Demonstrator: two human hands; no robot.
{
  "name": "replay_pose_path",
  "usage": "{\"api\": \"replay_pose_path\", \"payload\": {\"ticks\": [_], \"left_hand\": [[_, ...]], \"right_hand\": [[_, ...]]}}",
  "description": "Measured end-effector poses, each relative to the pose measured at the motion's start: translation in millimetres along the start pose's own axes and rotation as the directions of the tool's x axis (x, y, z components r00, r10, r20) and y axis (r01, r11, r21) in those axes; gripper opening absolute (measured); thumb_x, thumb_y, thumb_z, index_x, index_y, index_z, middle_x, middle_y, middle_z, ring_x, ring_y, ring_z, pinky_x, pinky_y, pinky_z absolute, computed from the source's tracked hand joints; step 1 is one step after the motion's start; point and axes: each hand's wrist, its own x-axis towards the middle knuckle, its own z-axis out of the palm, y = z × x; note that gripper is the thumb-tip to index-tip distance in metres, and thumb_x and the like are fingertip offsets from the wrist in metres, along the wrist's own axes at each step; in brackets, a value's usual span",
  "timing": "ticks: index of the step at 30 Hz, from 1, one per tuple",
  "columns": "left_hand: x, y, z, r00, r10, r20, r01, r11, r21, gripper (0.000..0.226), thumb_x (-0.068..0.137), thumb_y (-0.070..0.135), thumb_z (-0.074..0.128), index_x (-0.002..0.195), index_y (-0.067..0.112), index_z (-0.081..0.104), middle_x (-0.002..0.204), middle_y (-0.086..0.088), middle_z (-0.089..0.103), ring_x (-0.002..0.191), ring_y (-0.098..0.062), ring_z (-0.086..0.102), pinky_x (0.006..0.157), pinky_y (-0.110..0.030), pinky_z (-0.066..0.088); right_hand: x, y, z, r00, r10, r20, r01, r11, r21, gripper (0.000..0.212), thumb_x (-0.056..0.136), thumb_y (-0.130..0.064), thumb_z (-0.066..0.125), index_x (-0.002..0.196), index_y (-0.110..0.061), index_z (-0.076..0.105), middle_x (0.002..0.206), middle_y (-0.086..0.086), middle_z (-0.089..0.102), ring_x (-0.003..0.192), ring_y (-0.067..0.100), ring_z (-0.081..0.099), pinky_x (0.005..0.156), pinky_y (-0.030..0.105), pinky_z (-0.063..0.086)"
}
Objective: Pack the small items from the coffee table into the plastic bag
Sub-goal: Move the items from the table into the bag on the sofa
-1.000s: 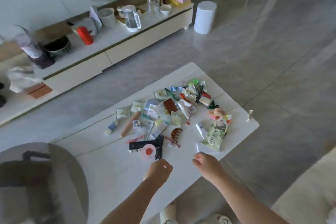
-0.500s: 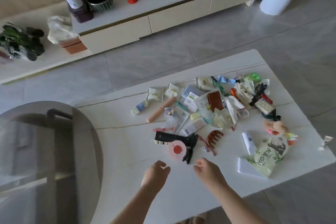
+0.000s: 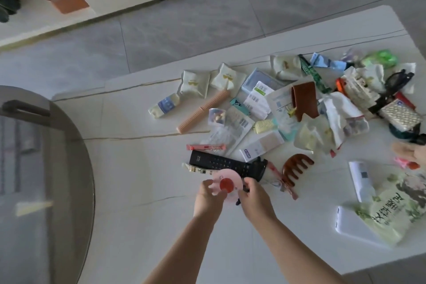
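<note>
both my hands are on the pink round disc [image 3: 227, 184] at the near edge of the pile, left hand [image 3: 208, 198] and right hand [image 3: 254, 198] pinching its rim. it sits over the black remote [image 3: 216, 163] on the white coffee table [image 3: 143, 191], brown comb [image 3: 296, 168] just beside.

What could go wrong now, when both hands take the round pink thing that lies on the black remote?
1. The pink disc lies partly on the black remote; lifting it carelessly may drag or nudge the remote.
2. The left hand and right hand pinch only the disc's edges, so such a grip might slip.
3. No plastic bag is visible in this view, so the disc may have to be carried while the bag is found.
</note>
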Motion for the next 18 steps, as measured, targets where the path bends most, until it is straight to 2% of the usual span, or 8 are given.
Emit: {"api": "replay_pose_path", "payload": {"ticks": [3,5,8,10,13,15,18], "left_hand": [[10,-4,6,0.996,-0.043,-0.072,0.032,0.990,-0.140,0.060,0.083,0.025,0.068,0.134,0.013,0.038,0.125,-0.012,0.053,0.111,-0.031,0.056,0.096,-0.043,0.049],[14,-7,3,0.993,-0.084,-0.087,0.068,0.983,-0.172,0.065,0.080,0.024,0.071,0.134,0.011,0.038,0.123,-0.013,0.054,0.107,-0.030,0.057,0.096,-0.043,0.050],[13,-12,-5,0.990,-0.131,-0.051,0.118,0.972,-0.202,0.051,0.077,0.022,0.075,0.120,0.012,0.051,0.107,-0.007,0.059,0.082,-0.018,0.059,0.084,-0.037,0.054],[12,-16,-9,0.992,-0.112,-0.062,0.097,0.975,-0.199,0.040,0.074,0.023,0.078,0.105,0.012,0.054,0.096,-0.001,0.059,0.076,-0.014,0.058,0.081,-0.037,0.056],[13,-20,-13,0.993,-0.078,-0.088,0.055,0.969,-0.241,0.026,0.078,0.020,0.075,0.088,0.016,0.052,0.096,-0.002,0.057,0.082,-0.016,0.060,0.073,-0.033,0.058],[15,-22,-15,0.994,-0.065,-0.088,0.041,0.967,-0.253,0.024,0.080,0.016,0.073,0.084,0.019,0.049,0.094,-0.001,0.056,0.082,-0.016,0.060,0.064,-0.027,0.056],[18,-28,-16,0.996,-0.062,-0.068,0.043,0.967,-0.252,0.024,0.081,0.016,0.071,0.085,0.021,0.048,0.096,-0.003,0.056,0.086,-0.020,0.063,0.059,-0.025,0.054]], "right_hand": [[1,1,12,1.000,-0.008,0.022,0.006,0.995,0.098,0.032,0.097,-0.018,0.043,0.129,-0.018,0.050,0.123,0.005,0.061,0.110,0.022,0.058,0.084,0.028,0.046],[1,1,13,0.999,-0.029,0.031,0.025,0.992,0.120,0.033,0.097,-0.018,0.043,0.129,-0.021,0.051,0.125,0.003,0.060,0.112,0.021,0.056,0.084,0.024,0.044],[0,2,9,0.998,-0.045,0.045,0.040,0.994,0.103,0.036,0.096,-0.014,0.046,0.130,-0.021,0.053,0.123,0.002,0.060,0.111,0.018,0.056,0.085,0.022,0.044],[-1,3,5,0.999,-0.035,0.006,0.035,0.996,0.078,0.034,0.095,-0.011,0.047,0.128,-0.017,0.055,0.119,0.006,0.061,0.107,0.018,0.057,0.085,0.025,0.048],[0,6,2,0.979,0.103,-0.177,-0.080,0.988,0.133,0.026,0.091,-0.013,0.054,0.117,-0.011,0.057,0.112,0.011,0.060,0.098,0.026,0.061,0.080,0.039,0.056],[3,7,2,0.949,0.208,-0.239,-0.179,0.974,0.139,0.025,0.088,-0.020,0.061,0.108,-0.007,0.055,0.109,0.013,0.060,0.095,0.028,0.061,0.075,0.039,0.055],[10,8,8,0.929,0.285,-0.235,-0.264,0.957,0.117,0.032,0.087,-0.031,0.063,0.104,-0.009,0.049,0.105,0.008,0.061,0.093,0.027,0.063,0.072,0.036,0.050]]}}
